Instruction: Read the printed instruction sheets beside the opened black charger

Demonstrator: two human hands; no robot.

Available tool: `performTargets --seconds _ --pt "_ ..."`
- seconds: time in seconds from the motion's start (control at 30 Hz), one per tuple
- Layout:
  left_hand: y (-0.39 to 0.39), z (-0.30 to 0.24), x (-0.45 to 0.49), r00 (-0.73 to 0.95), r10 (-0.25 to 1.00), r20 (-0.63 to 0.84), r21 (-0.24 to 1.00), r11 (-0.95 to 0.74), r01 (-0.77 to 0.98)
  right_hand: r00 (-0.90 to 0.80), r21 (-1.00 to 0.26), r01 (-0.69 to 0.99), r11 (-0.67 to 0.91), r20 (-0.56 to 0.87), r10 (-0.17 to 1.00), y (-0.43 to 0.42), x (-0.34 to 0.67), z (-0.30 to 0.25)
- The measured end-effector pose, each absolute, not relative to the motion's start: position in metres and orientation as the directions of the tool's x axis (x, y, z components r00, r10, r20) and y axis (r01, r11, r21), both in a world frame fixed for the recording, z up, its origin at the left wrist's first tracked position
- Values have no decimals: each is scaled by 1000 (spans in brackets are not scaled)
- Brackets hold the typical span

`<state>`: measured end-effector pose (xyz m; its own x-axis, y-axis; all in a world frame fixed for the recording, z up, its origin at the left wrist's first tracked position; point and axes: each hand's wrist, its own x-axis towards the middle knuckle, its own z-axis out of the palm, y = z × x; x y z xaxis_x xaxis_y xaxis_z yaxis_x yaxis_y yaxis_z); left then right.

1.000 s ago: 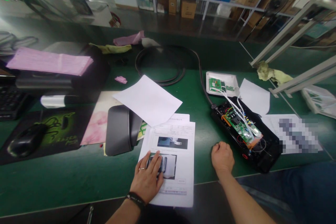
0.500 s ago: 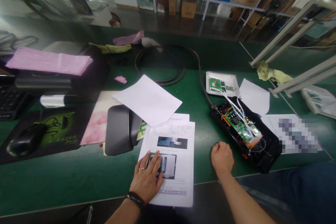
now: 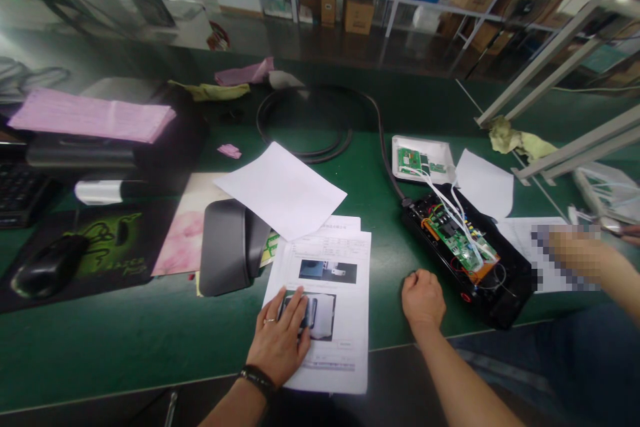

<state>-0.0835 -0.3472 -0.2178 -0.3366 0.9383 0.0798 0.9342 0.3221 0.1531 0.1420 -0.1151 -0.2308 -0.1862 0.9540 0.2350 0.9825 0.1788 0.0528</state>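
Lying flat, the left hand (image 3: pixel 280 343) presses a photo-printed white sheet (image 3: pixel 325 307); the right hand (image 3: pixel 423 298) is fisted.

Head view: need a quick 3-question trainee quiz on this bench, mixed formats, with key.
1. True or false: the left hand lies flat on the printed sheet.
2. What does the right hand rest on?
A. the open black housing
B. the green bench mat, beside the housing
C. the mouse
3. Fill in: white wires run from the circuit board in the black housing to the ______ tray behind it.

Key: 1 true; 2 B; 3 white.
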Motion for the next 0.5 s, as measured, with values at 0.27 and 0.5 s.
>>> performTargets --seconds 0.27,0.5 --pt "-348 -218 -83 -333 939 85 153 318 936 -183 37 983 179 231 956 -116 142 -231" --pt "-347 -219 -84 -334 939 80 152 320 935 -184 47 983 178 230 956 -115 142 -230"
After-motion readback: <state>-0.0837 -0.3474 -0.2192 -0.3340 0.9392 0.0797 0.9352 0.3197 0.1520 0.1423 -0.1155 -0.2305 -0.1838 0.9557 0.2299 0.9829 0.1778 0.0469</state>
